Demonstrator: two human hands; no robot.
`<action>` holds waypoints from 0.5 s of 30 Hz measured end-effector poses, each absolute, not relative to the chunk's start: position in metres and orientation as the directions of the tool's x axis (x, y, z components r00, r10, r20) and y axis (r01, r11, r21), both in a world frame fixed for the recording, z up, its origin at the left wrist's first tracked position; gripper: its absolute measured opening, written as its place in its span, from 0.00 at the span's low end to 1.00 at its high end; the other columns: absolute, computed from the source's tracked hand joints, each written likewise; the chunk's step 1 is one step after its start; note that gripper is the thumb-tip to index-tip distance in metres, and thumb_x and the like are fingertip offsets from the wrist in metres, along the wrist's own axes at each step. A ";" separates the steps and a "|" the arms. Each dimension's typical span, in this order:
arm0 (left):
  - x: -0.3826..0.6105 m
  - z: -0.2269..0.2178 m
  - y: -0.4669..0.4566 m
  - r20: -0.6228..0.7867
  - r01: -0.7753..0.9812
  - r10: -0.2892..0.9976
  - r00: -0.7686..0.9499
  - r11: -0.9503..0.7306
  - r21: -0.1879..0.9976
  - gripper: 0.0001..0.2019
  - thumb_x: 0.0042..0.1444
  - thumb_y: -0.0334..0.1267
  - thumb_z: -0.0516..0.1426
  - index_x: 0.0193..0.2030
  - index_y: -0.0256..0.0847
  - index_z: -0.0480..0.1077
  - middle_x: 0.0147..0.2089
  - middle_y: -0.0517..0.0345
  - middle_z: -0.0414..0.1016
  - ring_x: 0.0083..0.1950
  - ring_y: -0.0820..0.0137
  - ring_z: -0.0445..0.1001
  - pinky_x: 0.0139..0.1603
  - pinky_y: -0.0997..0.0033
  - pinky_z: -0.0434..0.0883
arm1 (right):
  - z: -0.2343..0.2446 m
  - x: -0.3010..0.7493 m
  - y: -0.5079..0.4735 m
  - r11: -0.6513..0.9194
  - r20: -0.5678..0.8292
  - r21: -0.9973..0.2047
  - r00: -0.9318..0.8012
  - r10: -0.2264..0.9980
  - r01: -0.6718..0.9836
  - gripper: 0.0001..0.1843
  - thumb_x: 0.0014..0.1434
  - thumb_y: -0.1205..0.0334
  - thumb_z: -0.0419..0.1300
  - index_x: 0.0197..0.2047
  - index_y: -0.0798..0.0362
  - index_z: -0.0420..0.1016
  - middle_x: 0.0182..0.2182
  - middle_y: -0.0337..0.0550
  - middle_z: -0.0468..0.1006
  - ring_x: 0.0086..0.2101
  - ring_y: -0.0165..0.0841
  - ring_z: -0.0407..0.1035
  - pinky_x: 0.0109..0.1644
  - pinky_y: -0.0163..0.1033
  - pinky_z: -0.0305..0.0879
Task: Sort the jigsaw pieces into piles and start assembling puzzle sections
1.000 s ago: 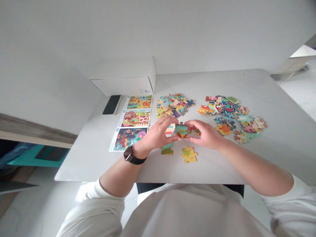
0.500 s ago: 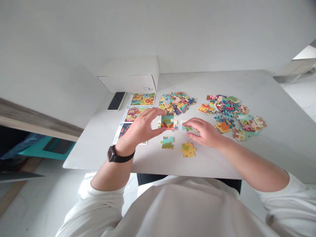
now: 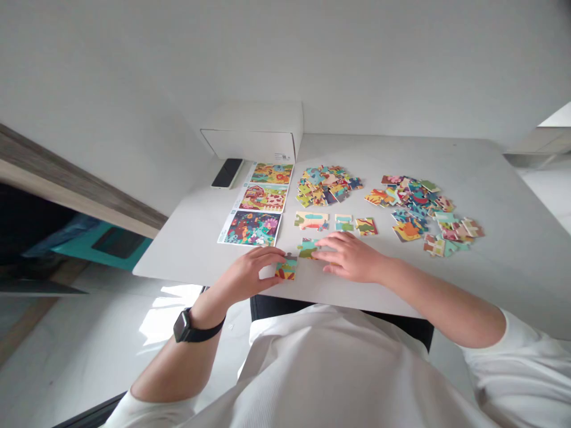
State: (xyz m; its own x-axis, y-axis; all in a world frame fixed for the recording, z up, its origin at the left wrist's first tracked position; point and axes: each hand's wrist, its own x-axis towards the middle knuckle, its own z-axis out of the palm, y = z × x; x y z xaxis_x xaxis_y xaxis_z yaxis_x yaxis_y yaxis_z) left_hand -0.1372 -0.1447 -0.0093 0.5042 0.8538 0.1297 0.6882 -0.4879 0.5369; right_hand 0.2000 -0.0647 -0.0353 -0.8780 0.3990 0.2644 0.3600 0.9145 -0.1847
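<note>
My left hand (image 3: 250, 274) pinches a jigsaw puzzle piece (image 3: 286, 268), green and teal with red and yellow at the bottom, near the table's front edge. Just above and right of it lies a green and teal piece (image 3: 307, 248). The fingertips of my right hand (image 3: 345, 257) reach its right edge, fingers stretched out and slightly apart. Whatever lies beneath the right hand is hidden. Beyond the hands sit a cream and red puzzle section (image 3: 312, 221), a light teal piece (image 3: 344, 222) and a green piece with red and yellow (image 3: 366, 226).
One puzzle pile (image 3: 325, 184) lies at the back middle and a larger one (image 3: 417, 199) to the right. Three picture cards (image 3: 254, 229) overlap at the left. Behind them are a phone (image 3: 227, 173) and a white box (image 3: 250, 142) against the wall.
My left hand has drawn its puzzle piece toward me, away from the cream section. My right hand has moved nearer and left, from the light teal piece to the green and teal one.
</note>
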 end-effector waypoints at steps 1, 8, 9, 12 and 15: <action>-0.137 -0.011 -0.144 0.118 0.689 0.850 0.514 -0.491 0.534 0.14 0.67 0.45 0.65 0.58 0.49 0.80 0.64 0.51 0.81 0.62 0.58 0.81 0.66 0.57 0.76 | -0.037 0.200 -0.064 0.917 0.257 -0.176 -0.882 0.394 0.358 0.22 0.73 0.53 0.63 0.66 0.49 0.81 0.62 0.56 0.79 0.60 0.51 0.69 0.64 0.60 0.68; -0.131 -0.021 -0.129 0.110 0.681 0.823 0.557 -0.528 0.507 0.13 0.68 0.45 0.64 0.57 0.50 0.81 0.64 0.54 0.80 0.61 0.59 0.81 0.65 0.59 0.76 | -0.039 0.205 -0.054 0.901 0.245 -0.177 -0.869 0.430 0.396 0.19 0.73 0.53 0.63 0.61 0.50 0.84 0.58 0.53 0.82 0.58 0.50 0.70 0.64 0.57 0.67; -0.130 -0.022 -0.128 0.111 0.679 0.819 0.563 -0.535 0.503 0.13 0.68 0.45 0.64 0.57 0.50 0.81 0.64 0.54 0.80 0.61 0.59 0.81 0.65 0.59 0.76 | -0.038 0.206 -0.053 0.897 0.239 -0.184 -0.867 0.438 0.402 0.18 0.73 0.53 0.63 0.61 0.50 0.84 0.58 0.53 0.82 0.58 0.50 0.70 0.64 0.56 0.67; -0.129 -0.022 -0.124 0.103 0.672 0.805 0.584 -0.550 0.495 0.13 0.68 0.45 0.64 0.56 0.51 0.81 0.65 0.54 0.80 0.61 0.59 0.81 0.65 0.60 0.75 | -0.036 0.207 -0.052 0.887 0.222 -0.201 -0.863 0.454 0.416 0.18 0.73 0.54 0.64 0.60 0.50 0.84 0.58 0.53 0.82 0.58 0.50 0.71 0.64 0.57 0.67; -0.128 -0.021 -0.120 0.095 0.677 0.798 0.595 -0.561 0.477 0.13 0.68 0.46 0.65 0.57 0.51 0.81 0.65 0.54 0.79 0.61 0.59 0.80 0.65 0.58 0.75 | -0.033 0.209 -0.050 0.881 0.224 -0.216 -0.857 0.464 0.420 0.19 0.72 0.55 0.64 0.62 0.50 0.83 0.58 0.54 0.82 0.58 0.50 0.72 0.65 0.58 0.68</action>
State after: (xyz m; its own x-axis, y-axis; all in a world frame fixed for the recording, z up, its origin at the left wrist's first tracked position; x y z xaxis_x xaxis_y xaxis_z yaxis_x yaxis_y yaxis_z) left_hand -0.1276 -0.1204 -0.0207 0.5951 0.7981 0.0948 0.6765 -0.5611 0.4769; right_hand 0.2085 -0.0505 -0.0326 -0.8572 0.4637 0.2243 0.4201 0.8813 -0.2165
